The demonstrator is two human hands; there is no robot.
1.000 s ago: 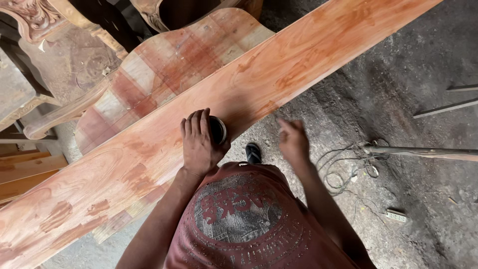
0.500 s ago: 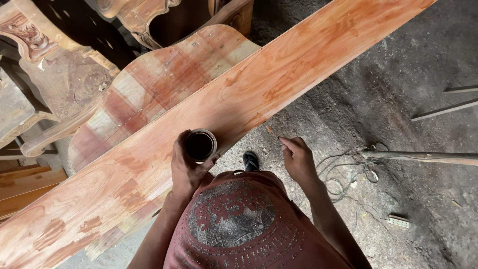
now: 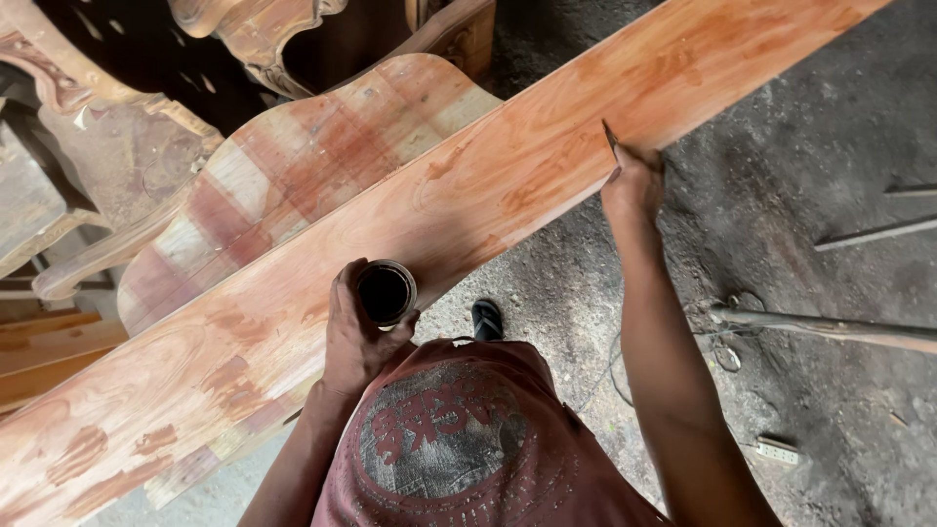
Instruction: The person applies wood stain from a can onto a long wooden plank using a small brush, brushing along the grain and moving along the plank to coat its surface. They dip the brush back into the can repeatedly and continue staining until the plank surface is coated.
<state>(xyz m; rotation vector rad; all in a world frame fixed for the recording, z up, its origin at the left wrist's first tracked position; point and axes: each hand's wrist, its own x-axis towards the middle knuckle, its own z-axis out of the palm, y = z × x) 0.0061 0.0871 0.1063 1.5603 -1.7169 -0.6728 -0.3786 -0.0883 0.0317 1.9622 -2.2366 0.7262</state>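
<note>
Standing over a long reddish-brown wooden plank [image 3: 468,195] that runs diagonally across the view, the person wears a faded maroon shirt with a round grey print [image 3: 459,439]. The left hand [image 3: 353,337] is wrapped around a small round open-topped tin cup [image 3: 387,292], fingers closed on its side, and holds it upright just over the near edge of the plank. Inside the cup sits a dark, almost black liquid; its level cannot be judged from here. The right hand [image 3: 632,181] is stretched out well apart from the left, fingers pinched together on a thin dark pointed tool [image 3: 611,139], whose tip rests on the plank surface near its lower edge. What sort of tool it is cannot be told.

The plank surface shows uneven darker red patches towards its lower left end. Behind it leans a curved-top wooden panel with pale and red stripes [image 3: 322,156], and beyond that carved brown wooden furniture pieces [image 3: 264,39]. Below the plank, on the grey dusty concrete floor [image 3: 800,117], a black sandal [image 3: 487,317] is visible, with a tangle of thin wire [image 3: 722,342] and a long pale stick [image 3: 830,327] to the right.
</note>
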